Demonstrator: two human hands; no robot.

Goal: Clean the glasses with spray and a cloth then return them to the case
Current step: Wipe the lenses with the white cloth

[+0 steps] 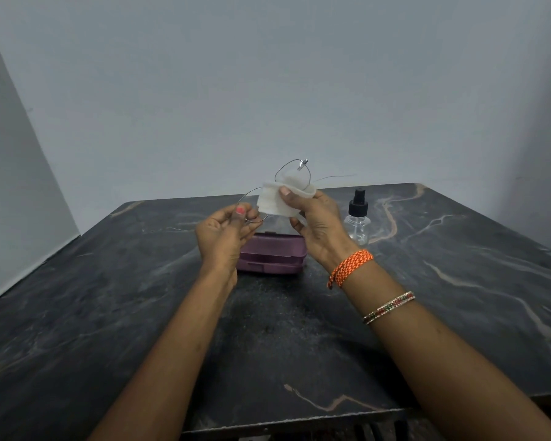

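Note:
I hold thin wire-rimmed round glasses [291, 168] up above the table. My left hand [226, 232] pinches the left lens rim between thumb and fingers. My right hand [315, 224] grips a white cloth [275, 202] pressed against the right lens, with the thumb on top of the cloth. One temple arm sticks out to the right. A purple glasses case [274, 254] lies closed on the table just below and behind my hands. A clear spray bottle [358, 218] with a black pump stands upright to the right of my right hand.
A dark marbled table [299, 338] fills the view, with its near edge at the bottom and its left edge running beside a pale wall [268, 90]. Orange thread and bangles circle my right wrist.

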